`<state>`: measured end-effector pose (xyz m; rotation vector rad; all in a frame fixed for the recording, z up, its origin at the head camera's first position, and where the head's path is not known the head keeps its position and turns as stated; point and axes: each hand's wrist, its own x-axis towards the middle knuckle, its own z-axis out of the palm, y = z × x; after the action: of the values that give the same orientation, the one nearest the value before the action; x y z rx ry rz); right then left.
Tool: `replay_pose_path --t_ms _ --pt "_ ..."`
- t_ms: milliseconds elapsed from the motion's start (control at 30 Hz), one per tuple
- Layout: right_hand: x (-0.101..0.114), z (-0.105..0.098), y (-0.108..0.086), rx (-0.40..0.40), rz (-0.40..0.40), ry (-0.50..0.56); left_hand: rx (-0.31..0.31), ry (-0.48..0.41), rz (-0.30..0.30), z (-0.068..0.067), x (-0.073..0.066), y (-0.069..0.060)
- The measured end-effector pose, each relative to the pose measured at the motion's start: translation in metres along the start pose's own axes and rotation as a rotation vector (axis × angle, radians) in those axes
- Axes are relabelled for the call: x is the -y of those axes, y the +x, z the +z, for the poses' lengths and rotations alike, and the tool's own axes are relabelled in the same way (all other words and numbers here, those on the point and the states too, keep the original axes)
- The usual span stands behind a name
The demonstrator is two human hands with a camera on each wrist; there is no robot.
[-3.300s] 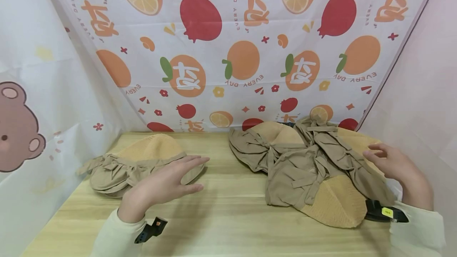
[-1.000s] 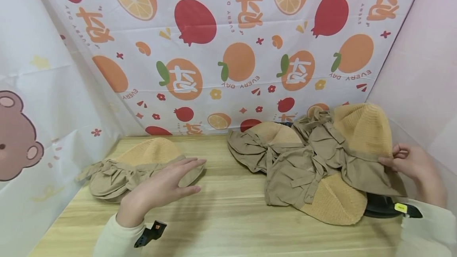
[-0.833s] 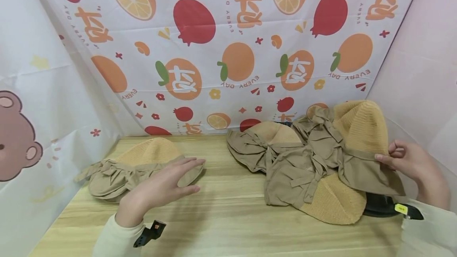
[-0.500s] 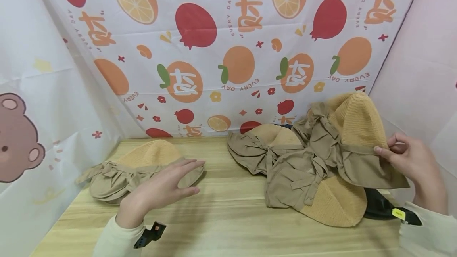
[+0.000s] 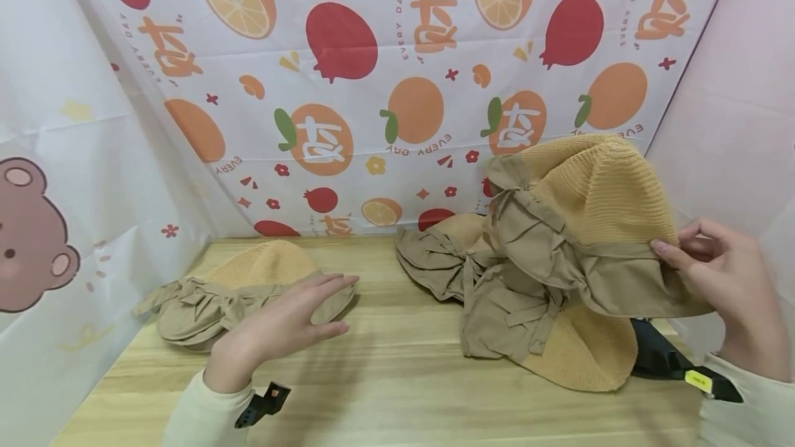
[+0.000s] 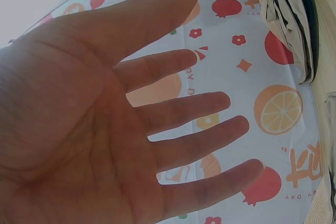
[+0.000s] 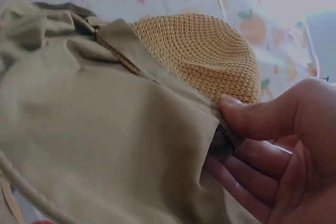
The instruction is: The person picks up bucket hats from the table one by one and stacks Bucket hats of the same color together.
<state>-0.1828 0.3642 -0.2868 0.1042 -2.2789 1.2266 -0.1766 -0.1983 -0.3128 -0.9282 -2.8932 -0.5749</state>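
My right hand (image 5: 735,278) pinches a sun hat (image 5: 605,202) at the band on its right side, thumb outside and fingers beneath the fabric. This hat has a straw-coloured knitted crown and a khaki cloth brim with a bow; it is raised and tilted over two similar hats. In the right wrist view the thumb presses where the crown (image 7: 210,56) meets the cloth brim (image 7: 105,124). My left hand (image 5: 279,330) hovers with fingers straight, holding nothing, in front of another such hat (image 5: 261,267) at the left. The left wrist view shows its spread palm (image 6: 105,119).
Under the raised hat, one hat (image 5: 584,350) lies with its crown toward me, and another (image 5: 435,261) lies farther back. The wooden table (image 5: 397,378) meets a fruit-print cloth (image 5: 373,88) behind, with pale curtains on both sides.
My right hand has taken hold of the rightmost hat and lifted it up off the pile, swinging its bow side up and to the left. The left hand stays nearly still.
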Motion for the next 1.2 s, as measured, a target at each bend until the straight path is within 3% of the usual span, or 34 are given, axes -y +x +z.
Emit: replay_pose_path --t_ms 333,567,667,867,1000,1200 --pt "0.019 0.057 0.001 0.196 -0.224 0.038 0.003 -0.004 -0.002 -0.002 -0.002 -0.001" --pt "0.033 0.082 -0.004 0.313 -0.298 0.126 -0.024 -0.057 -0.049 -0.002 -0.003 -0.003" --pt "0.037 0.091 -0.006 0.37 -0.313 0.167 -0.053 -0.06 -0.056 -0.003 -0.003 -0.002" --pt "0.042 0.112 -0.009 0.427 -0.417 0.195 -0.165 0.032 -0.095 -0.005 -0.003 -0.002" --pt "0.044 0.12 -0.012 0.48 -0.41 0.215 -0.186 0.044 -0.098 -0.005 -0.001 -0.002" --pt "0.047 0.129 -0.017 0.59 -0.408 0.195 -0.192 0.062 -0.055 -0.005 0.0 -0.003"
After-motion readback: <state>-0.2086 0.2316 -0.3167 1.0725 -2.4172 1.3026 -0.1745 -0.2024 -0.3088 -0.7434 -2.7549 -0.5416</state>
